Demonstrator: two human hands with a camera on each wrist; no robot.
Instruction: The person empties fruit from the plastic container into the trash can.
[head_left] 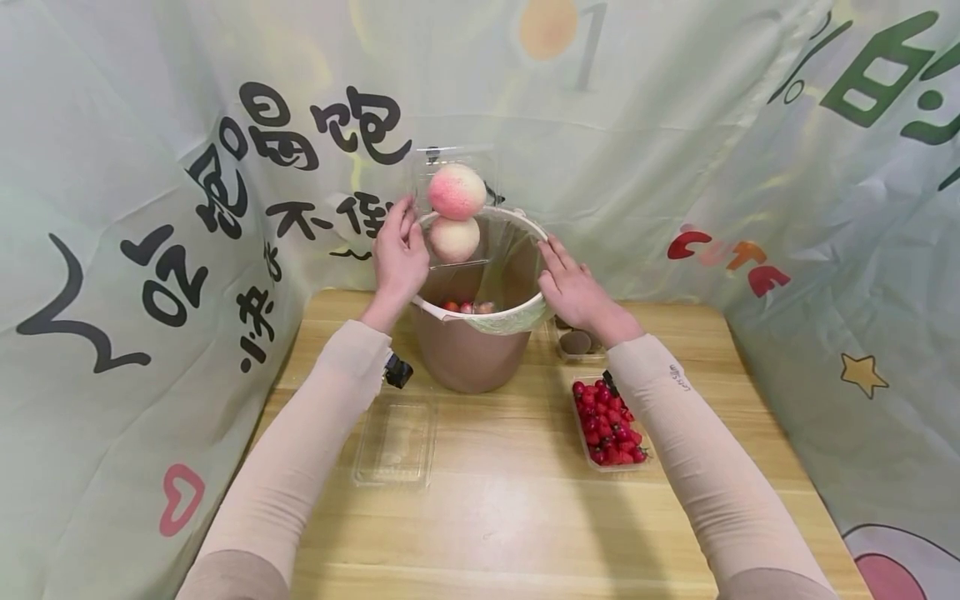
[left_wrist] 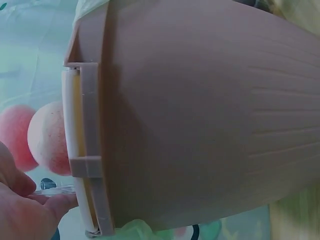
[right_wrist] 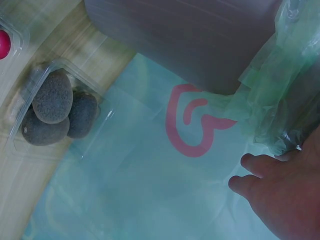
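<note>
My left hand (head_left: pixel 400 254) pinches the edge of a clear plastic container (head_left: pixel 484 160) at the left rim of a brown trash bin (head_left: pixel 471 358). The container is tilted up over the bin's mouth. Two pink-and-cream peaches (head_left: pixel 455 192) sit one above the other against it, and both peaches (left_wrist: pixel 49 137) show past the rim in the left wrist view. On the opposite side, my right hand (head_left: pixel 576 292) rests with extended fingers on the bin's white rim (head_left: pixel 542 229), beside the green liner bag (right_wrist: pixel 270 85). Several small reddish fruits (head_left: pixel 467 307) lie inside the bin.
An empty clear tray (head_left: pixel 395 442) lies at the front left of the wooden table (head_left: pixel 487 517). Red berries fill a clear box (head_left: pixel 609 425) at right. Behind it, another clear box holds dark oval kiwis (right_wrist: pixel 52 97). Printed cloth (head_left: pixel 622 167) encloses the back and sides.
</note>
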